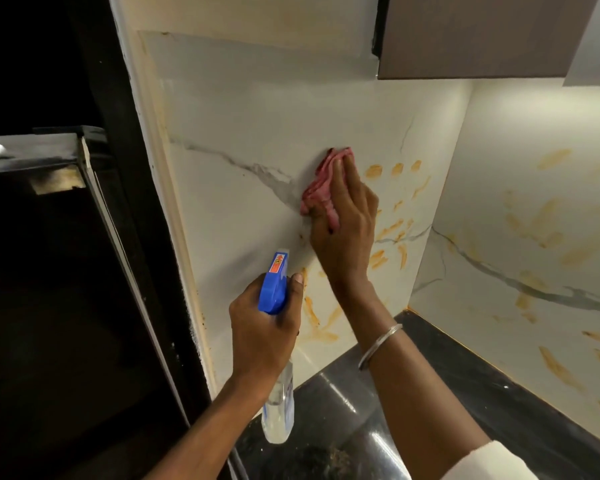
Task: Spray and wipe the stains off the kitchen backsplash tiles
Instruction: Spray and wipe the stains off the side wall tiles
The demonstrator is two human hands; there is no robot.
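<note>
clear plastic spray bottle (278, 407), blue trigger head, contents unclear, neck hidden in gripping left hand (264, 330) | right hand (347, 233) flat fingers press half-covered pink cloth (317, 190) on white marble backsplash tile (243, 109) | orange stains (374, 170) beside

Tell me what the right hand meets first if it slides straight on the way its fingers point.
The right hand, pressing the pink cloth, points up the backsplash tile. Only clean tile lies ahead; the overhead cabinet probably sits right of that line.

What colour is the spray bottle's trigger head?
Blue, with a small orange label on the spray bottle's trigger head; seen in the head view.
</note>
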